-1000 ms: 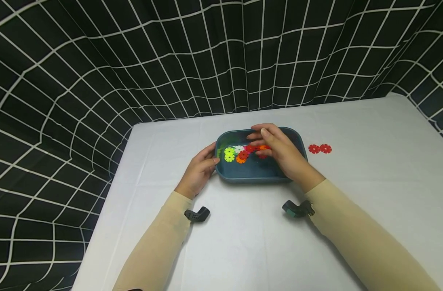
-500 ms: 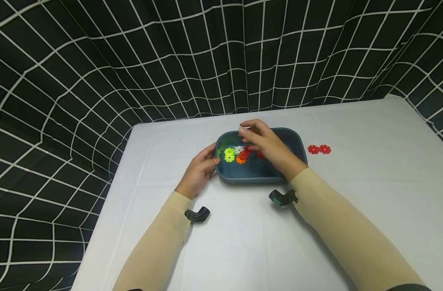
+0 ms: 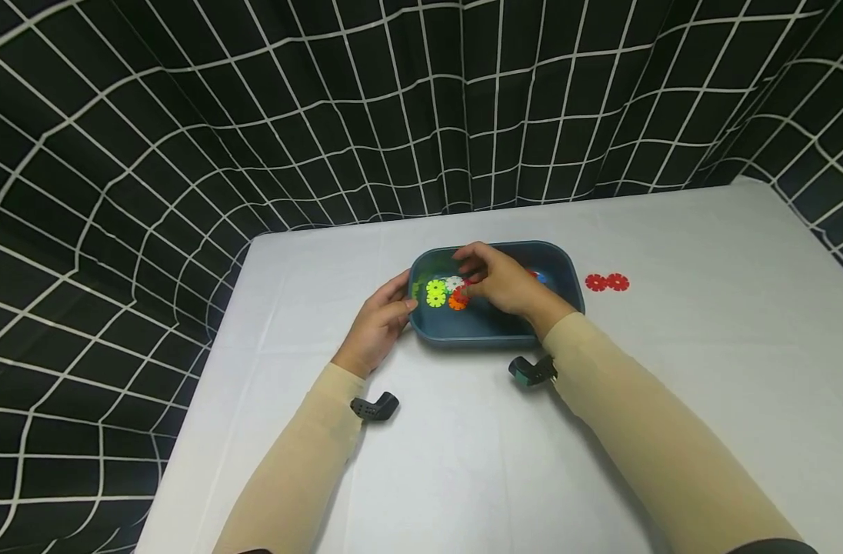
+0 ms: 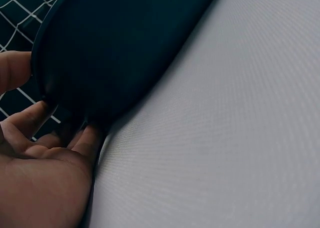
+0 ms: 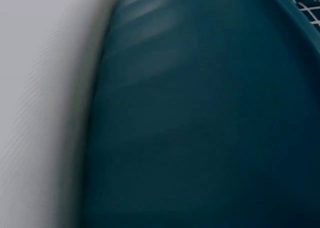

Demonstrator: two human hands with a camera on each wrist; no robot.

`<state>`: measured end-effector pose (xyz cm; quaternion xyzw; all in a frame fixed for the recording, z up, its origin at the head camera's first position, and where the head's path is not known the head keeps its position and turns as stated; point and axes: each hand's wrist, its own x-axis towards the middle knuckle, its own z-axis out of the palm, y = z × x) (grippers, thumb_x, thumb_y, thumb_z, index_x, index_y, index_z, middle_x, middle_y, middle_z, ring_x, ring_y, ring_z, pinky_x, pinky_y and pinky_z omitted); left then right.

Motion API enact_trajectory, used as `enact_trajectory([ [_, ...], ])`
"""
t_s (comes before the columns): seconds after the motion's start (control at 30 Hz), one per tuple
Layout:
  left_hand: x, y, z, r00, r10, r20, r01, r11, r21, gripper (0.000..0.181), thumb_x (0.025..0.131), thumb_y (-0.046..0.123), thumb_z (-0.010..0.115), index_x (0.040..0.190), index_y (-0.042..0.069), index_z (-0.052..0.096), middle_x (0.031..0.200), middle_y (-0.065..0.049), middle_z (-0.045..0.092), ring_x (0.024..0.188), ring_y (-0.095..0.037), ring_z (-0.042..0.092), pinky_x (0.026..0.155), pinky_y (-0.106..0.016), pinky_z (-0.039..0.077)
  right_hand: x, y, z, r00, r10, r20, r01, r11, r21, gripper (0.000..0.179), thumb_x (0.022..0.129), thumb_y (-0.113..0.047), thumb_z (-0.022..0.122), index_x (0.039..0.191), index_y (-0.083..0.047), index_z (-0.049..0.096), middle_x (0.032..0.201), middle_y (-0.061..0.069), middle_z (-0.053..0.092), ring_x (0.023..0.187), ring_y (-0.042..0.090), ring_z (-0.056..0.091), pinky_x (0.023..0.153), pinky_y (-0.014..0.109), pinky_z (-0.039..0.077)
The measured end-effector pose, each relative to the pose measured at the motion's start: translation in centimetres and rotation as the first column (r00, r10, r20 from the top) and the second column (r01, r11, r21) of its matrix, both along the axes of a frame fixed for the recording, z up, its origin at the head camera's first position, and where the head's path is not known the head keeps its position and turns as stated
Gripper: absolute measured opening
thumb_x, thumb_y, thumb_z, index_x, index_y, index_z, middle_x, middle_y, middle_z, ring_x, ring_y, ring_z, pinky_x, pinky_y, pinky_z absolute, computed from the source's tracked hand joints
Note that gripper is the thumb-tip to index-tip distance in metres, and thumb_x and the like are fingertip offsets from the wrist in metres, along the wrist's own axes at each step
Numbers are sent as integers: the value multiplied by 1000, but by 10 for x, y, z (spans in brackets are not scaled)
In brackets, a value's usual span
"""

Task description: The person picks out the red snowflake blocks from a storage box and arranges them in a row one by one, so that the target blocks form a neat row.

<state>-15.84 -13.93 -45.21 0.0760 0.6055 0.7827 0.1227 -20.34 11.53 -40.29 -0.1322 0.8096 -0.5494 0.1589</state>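
A dark teal tray (image 3: 491, 340) lies on the white-covered table, with its wall close up in both wrist views. My left hand (image 3: 376, 327) grips the tray's left end, thumb at the rim and fingers against the outside. Inside are flat notched plastic discs: yellow-green discs (image 3: 436, 293) at the left, a white disc (image 3: 454, 284), a red disc (image 3: 461, 295) and an orange disc (image 3: 457, 303). My right hand (image 3: 508, 285) reaches over the tray, fingers spread and bent, thumb tip right at the red disc. A blue disc (image 3: 541, 278) shows partly behind this hand.
Two joined red discs (image 3: 607, 282) lie on the table (image 3: 705, 323) to the right of the tray. A black curtain (image 3: 394, 115) with a white grid hangs behind the table and along its sides. Each wrist carries a small black camera.
My right hand has moved left across the tray and lowered toward the red disc, baring the blue disc at the right. The left hand and tray have stayed in place.
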Motion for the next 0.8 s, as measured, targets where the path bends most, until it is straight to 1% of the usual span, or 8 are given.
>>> enact_trajectory([
  [0.13,0,1,0,1000,-4,-6,4,1000,1,61,106,-4,56,165,2,43,168,-12,43,154,-24,41,121,-38,39,-2,0,-5,1000,17,8,-18,997,79,59,93,11,78,147,0,59,134,23,61,121,39,57,107,50,49],
  [0.23,0,1,-1,1000,-4,-9,4,1000,-1,61,106,-4,56,165,2,43,169,-13,43,154,-25,41,122,-38,39,-3,-1,-8,999,37,-16,-34,989,145,57,90,12,79,143,1,62,131,21,62,119,38,57,107,48,49],
  [0.33,0,1,0,1000,1,-2,-1,1000,-3,61,106,-4,56,165,2,43,168,-12,43,155,-25,40,121,-37,39,-4,-3,-10,997,58,-54,-46,978,202,52,89,13,79,138,3,65,128,21,63,118,37,58,106,47,49],
  [0.53,0,3,1,1000,20,10,-20,1000,1,60,106,-4,57,165,3,45,167,-9,46,154,-25,41,121,-37,41,-2,-7,-10,991,72,-112,-42,968,249,40,89,12,81,126,5,70,125,21,64,116,37,59,106,48,50],
  [0.8,0,4,1,1000,25,16,-25,1000,-8,59,107,-6,55,165,4,45,167,-7,46,154,-23,42,120,-37,41,-3,-8,-11,986,101,-132,-55,947,317,30,93,7,81,122,3,75,115,18,64,110,35,61,99,45,52],
])
